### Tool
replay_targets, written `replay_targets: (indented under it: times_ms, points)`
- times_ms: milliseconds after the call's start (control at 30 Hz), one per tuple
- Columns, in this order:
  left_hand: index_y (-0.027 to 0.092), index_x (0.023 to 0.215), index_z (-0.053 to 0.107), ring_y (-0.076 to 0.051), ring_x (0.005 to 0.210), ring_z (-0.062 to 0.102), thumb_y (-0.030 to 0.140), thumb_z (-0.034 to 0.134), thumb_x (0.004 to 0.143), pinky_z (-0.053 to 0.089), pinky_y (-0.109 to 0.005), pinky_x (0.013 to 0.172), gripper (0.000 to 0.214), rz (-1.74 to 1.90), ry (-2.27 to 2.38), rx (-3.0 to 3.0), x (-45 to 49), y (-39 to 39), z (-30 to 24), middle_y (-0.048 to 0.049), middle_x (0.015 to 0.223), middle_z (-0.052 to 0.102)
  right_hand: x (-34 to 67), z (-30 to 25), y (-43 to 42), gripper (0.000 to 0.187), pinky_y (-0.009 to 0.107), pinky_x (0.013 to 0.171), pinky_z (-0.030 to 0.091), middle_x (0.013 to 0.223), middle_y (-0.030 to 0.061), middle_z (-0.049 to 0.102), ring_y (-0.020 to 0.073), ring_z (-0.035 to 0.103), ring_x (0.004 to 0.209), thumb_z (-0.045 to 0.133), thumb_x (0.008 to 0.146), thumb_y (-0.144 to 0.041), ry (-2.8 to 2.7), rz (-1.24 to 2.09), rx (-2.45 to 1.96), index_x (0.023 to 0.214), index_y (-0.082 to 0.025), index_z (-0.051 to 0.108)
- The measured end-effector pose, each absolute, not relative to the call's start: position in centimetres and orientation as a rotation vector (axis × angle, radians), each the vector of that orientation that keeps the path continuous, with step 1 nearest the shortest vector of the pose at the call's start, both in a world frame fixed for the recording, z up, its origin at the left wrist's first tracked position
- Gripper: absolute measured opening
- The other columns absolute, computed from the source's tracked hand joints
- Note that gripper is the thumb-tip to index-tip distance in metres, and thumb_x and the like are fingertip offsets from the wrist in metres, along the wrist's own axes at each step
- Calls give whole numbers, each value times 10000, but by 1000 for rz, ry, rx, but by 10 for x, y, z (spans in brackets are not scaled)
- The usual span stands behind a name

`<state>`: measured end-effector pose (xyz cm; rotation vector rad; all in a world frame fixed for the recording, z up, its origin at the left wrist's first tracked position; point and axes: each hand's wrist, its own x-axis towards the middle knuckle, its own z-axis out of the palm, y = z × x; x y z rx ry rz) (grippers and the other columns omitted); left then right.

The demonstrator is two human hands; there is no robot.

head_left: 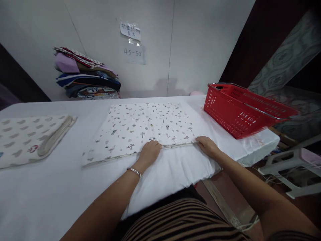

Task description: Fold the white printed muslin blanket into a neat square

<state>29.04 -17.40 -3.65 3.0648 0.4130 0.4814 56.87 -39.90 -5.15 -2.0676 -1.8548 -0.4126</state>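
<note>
A folded white cloth with small grey prints, palm trees and flamingos among them, lies flat on the table before me. My left hand, a bracelet on its wrist, is closed over the cloth's near edge, right of its middle. At the near right corner, my right hand has its fingers closed on that same edge. The thumbs and the underside of the grip are hidden. Layers of fabric show along the near edge between the two hands.
Another folded cloth with grey spots lies at the left. A stack of folded fabrics stands against the wall at the back left. A red basket sits on the white-covered table at the right; a plastic stool is beyond it.
</note>
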Motion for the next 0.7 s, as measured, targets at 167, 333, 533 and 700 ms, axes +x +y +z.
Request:
replay_targets:
  times_ms: [167, 333, 533, 700]
  points:
    - [156, 884, 620, -209, 869, 545, 141, 444, 896, 428, -343, 736, 177, 484, 416, 3059, 291, -174, -35, -73, 894, 614, 560, -47, -389, 188, 400, 860, 484, 1010, 104, 666, 224, 605, 964, 424, 925, -224, -1841, -358, -1982, 961, -177, 602]
    - [152, 912, 626, -204, 889, 544, 158, 429, 912, 427, -338, 758, 197, 423, 453, 3025, 290, -174, -34, -72, 912, 611, 558, -47, -377, 157, 394, 827, 495, 977, 94, 665, 224, 612, 923, 428, 910, -199, -1793, -340, -1956, 933, -200, 583]
    - [154, 929, 623, -205, 891, 540, 186, 447, 916, 425, -338, 761, 180, 467, 437, 2994, 290, -173, -37, -71, 913, 608, 558, -51, -373, 166, 407, 818, 508, 995, 82, 667, 224, 615, 943, 427, 893, -167, -1753, -342, -1914, 872, -213, 585]
    - [162, 933, 616, -204, 882, 529, 197, 438, 923, 416, -341, 762, 181, 497, 418, 2980, 290, -172, -40, -67, 915, 606, 559, -56, -372, 186, 432, 852, 501, 1070, 93, 659, 237, 595, 1019, 466, 883, -170, -1843, -389, -1856, 808, -210, 631]
